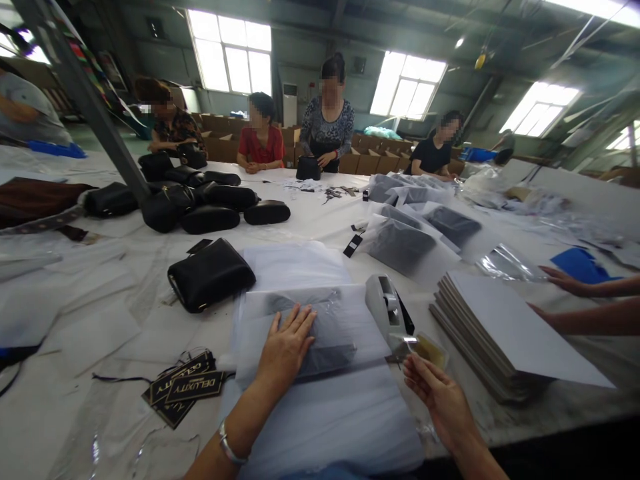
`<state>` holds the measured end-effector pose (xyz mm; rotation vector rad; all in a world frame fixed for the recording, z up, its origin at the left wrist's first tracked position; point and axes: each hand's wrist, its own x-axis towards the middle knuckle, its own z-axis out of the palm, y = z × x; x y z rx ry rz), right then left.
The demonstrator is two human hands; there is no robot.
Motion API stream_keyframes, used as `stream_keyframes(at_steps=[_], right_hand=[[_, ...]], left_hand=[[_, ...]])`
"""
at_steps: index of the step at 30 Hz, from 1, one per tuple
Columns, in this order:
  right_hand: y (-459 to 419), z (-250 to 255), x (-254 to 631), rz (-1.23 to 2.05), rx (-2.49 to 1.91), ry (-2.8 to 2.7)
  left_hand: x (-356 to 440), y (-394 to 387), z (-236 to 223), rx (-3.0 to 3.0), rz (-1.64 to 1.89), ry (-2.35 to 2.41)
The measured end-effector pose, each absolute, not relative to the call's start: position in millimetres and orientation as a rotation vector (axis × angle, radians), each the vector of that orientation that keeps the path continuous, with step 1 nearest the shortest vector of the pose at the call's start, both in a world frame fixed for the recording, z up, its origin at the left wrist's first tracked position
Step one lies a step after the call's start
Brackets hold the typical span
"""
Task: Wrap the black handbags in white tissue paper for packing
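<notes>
My left hand (287, 343) lies flat, fingers spread, on a dark bag wrapped in white translucent paper (325, 320) in front of me. My right hand (437, 393) is to the right, fingers pinching a strip of clear yellowish tape (423, 347) that runs from a grey tape dispenser (385, 307) beside the wrapped bag. A black unwrapped bag (210, 273) lies to the left of the package. A stack of white wrapping sheets (320, 407) is under the package.
A stack of grey-white cardboard sheets (500, 327) sits at right, with another person's hands (565, 280) reaching over it. Black "DELUXITY" tags (183, 387) lie near left. Several black bags (200, 207) and wrapped bags (415, 237) lie farther out. Several people sit or stand at the table's far side.
</notes>
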<state>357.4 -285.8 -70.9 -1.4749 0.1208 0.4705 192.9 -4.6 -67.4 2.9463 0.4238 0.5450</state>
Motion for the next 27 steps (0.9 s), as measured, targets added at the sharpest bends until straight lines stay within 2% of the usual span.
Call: stream_keyframes(at_steps=[4, 8, 12, 14, 19, 23, 27], right_hand=[[-289, -87, 372, 0.415, -1.594, 0.092], [-304, -84, 390, 0.317, -1.985, -0.131], [-321, -57, 399, -0.026, -2.290, -0.699], [-318, -34, 402, -0.162, -2.275, -1.090], [-268, 22, 407, -0.239, -2.059, -1.842], [-204, 42, 402, -0.159, -1.818, -2.164], [-135, 42, 392, 0.056, -1.665, -2.305]], left_hand=[[193, -4, -66, 2.951, 0.521, 0.430], [193, -4, -65, 2.947, 0.495, 0.437], [194, -4, -63, 2.903, 0.517, 0.459], [194, -4, -61, 2.861, 0.545, 0.477], [193, 2, -58, 2.698, 0.629, 0.600], [187, 14, -62, 2.493, 0.665, 0.741], [181, 27, -70, 2.397, 0.688, 0.706]])
